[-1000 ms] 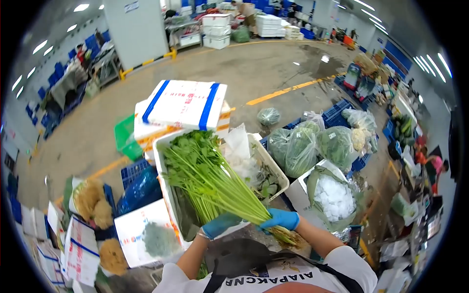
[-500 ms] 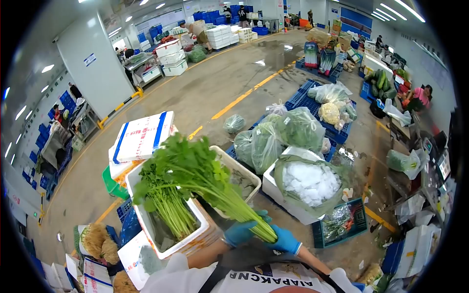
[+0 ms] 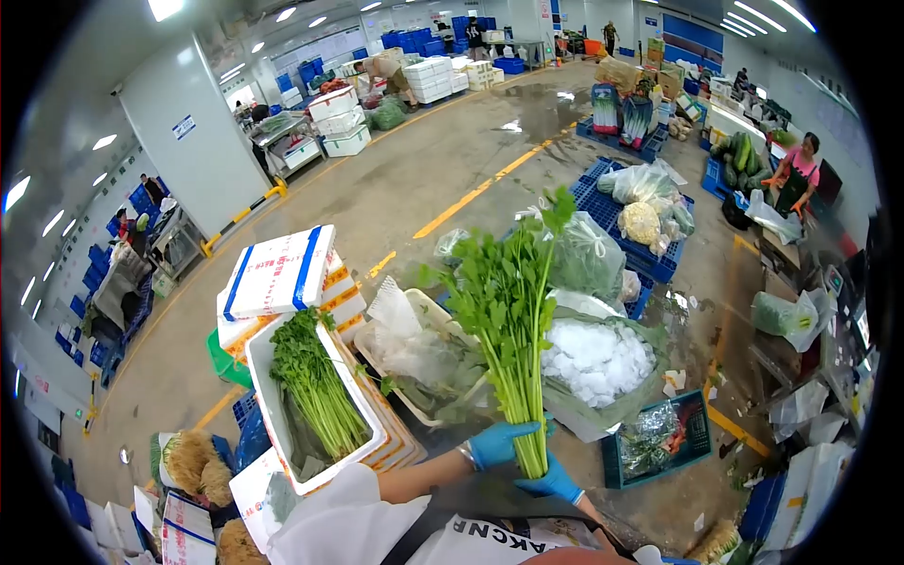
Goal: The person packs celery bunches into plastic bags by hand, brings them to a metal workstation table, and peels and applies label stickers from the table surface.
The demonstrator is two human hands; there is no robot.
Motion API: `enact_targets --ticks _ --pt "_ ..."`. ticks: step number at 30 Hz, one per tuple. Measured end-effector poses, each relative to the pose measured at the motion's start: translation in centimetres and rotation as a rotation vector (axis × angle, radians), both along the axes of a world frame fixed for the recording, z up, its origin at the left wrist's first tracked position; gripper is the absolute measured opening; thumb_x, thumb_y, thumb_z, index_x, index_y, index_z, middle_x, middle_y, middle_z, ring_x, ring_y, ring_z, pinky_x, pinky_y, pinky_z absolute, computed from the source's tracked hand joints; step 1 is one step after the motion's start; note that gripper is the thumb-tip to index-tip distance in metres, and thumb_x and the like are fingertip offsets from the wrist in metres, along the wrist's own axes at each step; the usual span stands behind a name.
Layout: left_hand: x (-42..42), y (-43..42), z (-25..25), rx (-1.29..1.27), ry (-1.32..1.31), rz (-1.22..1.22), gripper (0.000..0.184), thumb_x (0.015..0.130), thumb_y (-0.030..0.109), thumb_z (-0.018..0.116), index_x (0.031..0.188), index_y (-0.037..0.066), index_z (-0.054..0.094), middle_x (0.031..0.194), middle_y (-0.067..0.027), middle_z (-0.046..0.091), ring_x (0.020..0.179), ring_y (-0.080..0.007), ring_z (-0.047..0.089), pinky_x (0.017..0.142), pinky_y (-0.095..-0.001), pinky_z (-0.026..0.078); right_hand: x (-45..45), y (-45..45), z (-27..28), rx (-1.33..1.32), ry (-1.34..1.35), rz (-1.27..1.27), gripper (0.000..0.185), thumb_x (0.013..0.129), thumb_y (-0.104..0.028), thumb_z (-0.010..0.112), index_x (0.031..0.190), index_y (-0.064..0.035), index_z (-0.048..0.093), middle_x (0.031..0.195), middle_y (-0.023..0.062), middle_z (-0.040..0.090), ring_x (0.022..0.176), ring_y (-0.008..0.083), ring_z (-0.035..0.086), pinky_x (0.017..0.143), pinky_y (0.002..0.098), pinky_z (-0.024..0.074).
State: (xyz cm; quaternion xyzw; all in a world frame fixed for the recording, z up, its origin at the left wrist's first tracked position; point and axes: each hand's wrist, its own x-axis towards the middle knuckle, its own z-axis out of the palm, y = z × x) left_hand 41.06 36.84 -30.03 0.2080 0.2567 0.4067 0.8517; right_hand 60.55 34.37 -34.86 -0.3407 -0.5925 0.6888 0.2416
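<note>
A leafy bunch of celery (image 3: 513, 377) stands nearly upright in front of me, leaves at the top and stalks down. My left hand (image 3: 501, 444), in a blue glove, is wrapped round its stalks. Lower down, my right hand (image 3: 556, 482), also gloved in blue, closes on the stalk ends. More celery (image 3: 325, 391) lies in a white foam box (image 3: 377, 414) to the left. Behind the held bunch, a cream crate (image 3: 428, 301) contains clear plastic and some green scraps. To the right is a bag-lined box of crushed ice (image 3: 603, 363).
A lidded foam box (image 3: 278, 273) stands at the left. Bagged vegetables (image 3: 589, 254) rest on blue pallets (image 3: 593, 193) ahead. A dark green crate (image 3: 650, 452) sits at the right on the floor. A person in pink (image 3: 800, 179) is at the far right.
The celery bunch has swung from leaning left over the foam box to nearly upright at the right. Both hands have moved with it, uncovering the celery in the box and the cream crate.
</note>
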Motion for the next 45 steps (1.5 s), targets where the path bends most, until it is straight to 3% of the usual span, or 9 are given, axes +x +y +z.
enact_targets --ticks 5,11,14,17,28,31,35,39,45 --pt "1.3 1.8 -0.1 -0.183 -0.004 0.055 0.048 0.091 0.019 0.062 0.129 -0.004 0.046 0.126 -0.0172 0.055 0.119 -0.0261 0.053 0.102 -0.0367 0.042 1.1 0.8 -1.7 -0.207 -0.113 -0.109 0.057 0.067 -0.024 0.080 0.114 -0.0011 0.056 0.089 0.0083 0.065 0.074 0.0149 0.062 0.064 0.0297 0.0522" --pt "2.6 3.4 -1.2 -0.257 0.000 -0.028 0.044 0.090 0.020 0.062 0.129 0.003 0.050 0.123 -0.0102 0.058 0.110 -0.0205 0.057 0.095 -0.0348 0.047 2.6 0.9 -1.7 -0.252 -0.118 -0.193 0.040 0.073 -0.024 0.075 0.102 -0.0010 0.061 0.070 0.0061 0.063 0.050 0.0129 0.056 0.045 0.0277 0.0469" --pt "3.3 3.7 -0.4 -0.226 0.016 -0.030 0.044 0.090 0.019 0.062 0.129 0.002 0.050 0.124 -0.0109 0.057 0.110 -0.0202 0.058 0.096 -0.0344 0.047 3.4 1.2 -2.0 -0.338 -0.177 -0.164 0.051 0.072 -0.018 0.079 0.115 -0.0017 0.057 0.095 0.0067 0.063 0.081 0.0151 0.060 0.068 0.0311 0.0518" --pt "3.5 3.9 -0.6 -0.163 0.064 -0.039 0.045 0.092 0.022 0.061 0.131 0.002 0.049 0.125 -0.0118 0.057 0.112 -0.0198 0.057 0.098 -0.0338 0.045 3.3 1.3 -0.8 -0.129 -0.177 -0.201 0.043 0.073 -0.023 0.075 0.106 -0.0002 0.060 0.079 0.0063 0.065 0.060 0.0109 0.060 0.051 0.0263 0.0486" --pt "2.5 6.4 -5.0 0.160 0.297 -0.170 0.047 0.096 0.021 0.051 0.137 -0.002 0.041 0.131 -0.0099 0.052 0.119 -0.0202 0.050 0.103 -0.0338 0.040 4.1 5.1 -3.7 -0.086 -0.129 -0.186 0.067 0.070 -0.030 0.080 0.127 -0.0049 0.054 0.110 0.0089 0.064 0.097 0.0169 0.060 0.083 0.0348 0.0504" --pt "1.7 9.3 -6.9 0.248 0.505 -0.287 0.048 0.095 0.018 0.052 0.137 -0.001 0.039 0.132 -0.0116 0.049 0.118 -0.0202 0.049 0.101 -0.0354 0.040 3.8 7.0 -0.3 -0.199 -0.117 -0.200 0.063 0.071 -0.030 0.074 0.125 -0.0059 0.054 0.107 0.0099 0.066 0.094 0.0169 0.061 0.083 0.0355 0.0500" --pt "2.5 12.2 -9.1 -0.114 0.062 -0.354 0.059 0.093 0.008 0.052 0.145 0.005 0.026 0.147 -0.0129 0.033 0.132 -0.0262 0.038 0.108 -0.0401 0.034 5.1 8.2 0.8 -0.013 -0.480 -0.247 0.053 0.066 -0.037 0.074 0.108 -0.0090 0.058 0.097 0.0164 0.066 0.087 0.0324 0.064 0.076 0.0414 0.0497" --pt "6.2 14.0 -6.6 -0.076 0.016 -0.412 0.067 0.089 0.006 0.058 0.147 0.009 0.023 0.152 -0.0088 0.024 0.136 -0.0273 0.031 0.111 -0.0459 0.031 6.8 7.9 1.1 -0.062 -0.562 -0.335 0.050 0.066 -0.035 0.072 0.107 -0.0094 0.058 0.093 0.0180 0.065 0.084 0.0364 0.063 0.073 0.0420 0.0495" --pt "10.9 17.5 -7.1 0.052 0.097 -0.726 0.062 0.093 0.013 0.055 0.146 0.002 0.024 0.146 -0.0132 0.035 0.131 -0.0250 0.038 0.108 -0.0380 0.032 10.9 7.2 1.0 0.020 -0.660 -0.486 0.051 0.068 -0.036 0.071 0.107 -0.0087 0.055 0.090 0.0195 0.065 0.083 0.0385 0.062 0.072 0.0441 0.0491"
